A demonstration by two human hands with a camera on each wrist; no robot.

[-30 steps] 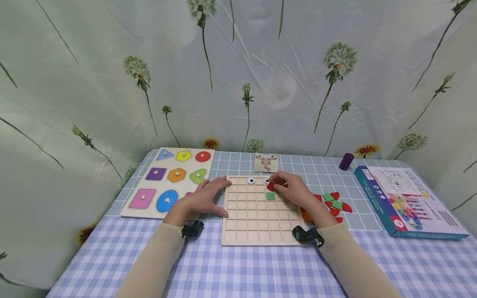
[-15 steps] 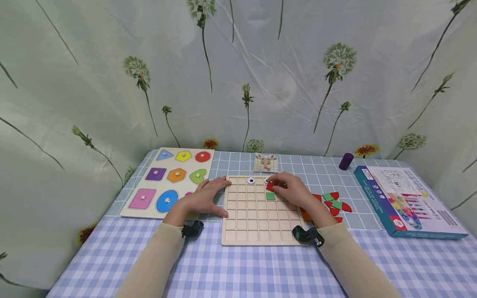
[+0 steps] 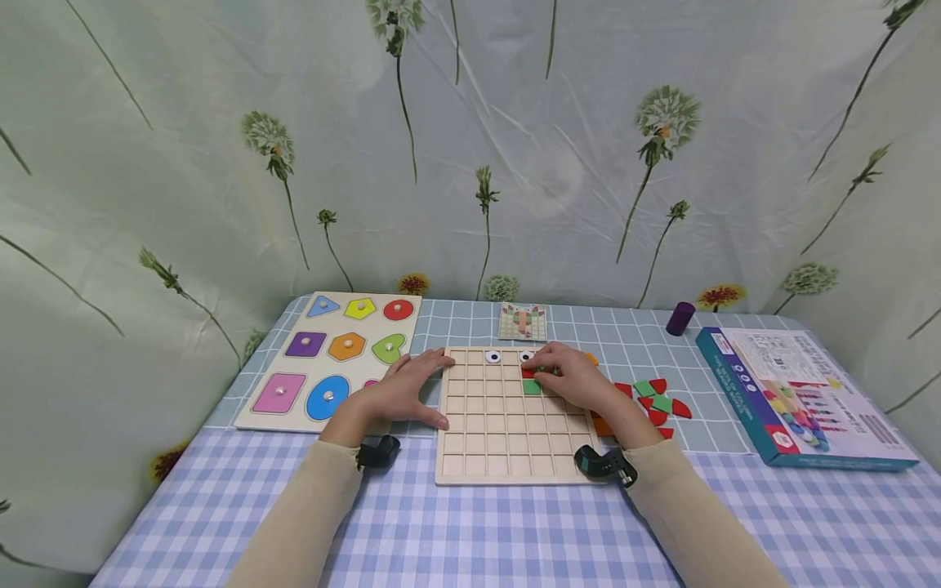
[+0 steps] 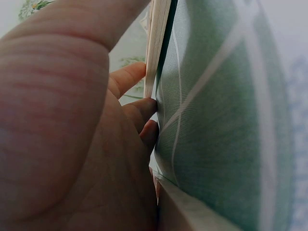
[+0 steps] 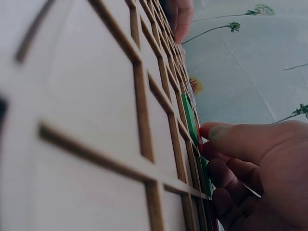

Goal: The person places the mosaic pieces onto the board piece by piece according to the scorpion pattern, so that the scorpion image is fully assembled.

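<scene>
A pale wooden grid board (image 3: 485, 457) lies flat in the middle of the table. My left hand (image 3: 403, 394) rests at its left edge, fingers and thumb spread, fingertips touching the rim. With my right hand (image 3: 572, 377) I pinch a small red tile (image 3: 528, 373) down at a cell near the top right; the fingers partly cover it. Just below it sits a green square tile (image 3: 532, 387), also seen raised on the grid as a green tile (image 5: 190, 118) in the right wrist view. Two eye tiles (image 3: 493, 357) are in the top row. More green shows under my right fingers.
Loose red, green and orange tiles (image 3: 662, 404) lie right of the board, partly behind my right forearm. A pattern card (image 3: 523, 322) stands behind. At left is a knob shape puzzle (image 3: 301, 408); at right, a box (image 3: 831, 400) and a purple cylinder (image 3: 680, 318).
My right hand has brought the red tile slightly left and down into the cell above the green square. My left hand stays at the board's edge.
</scene>
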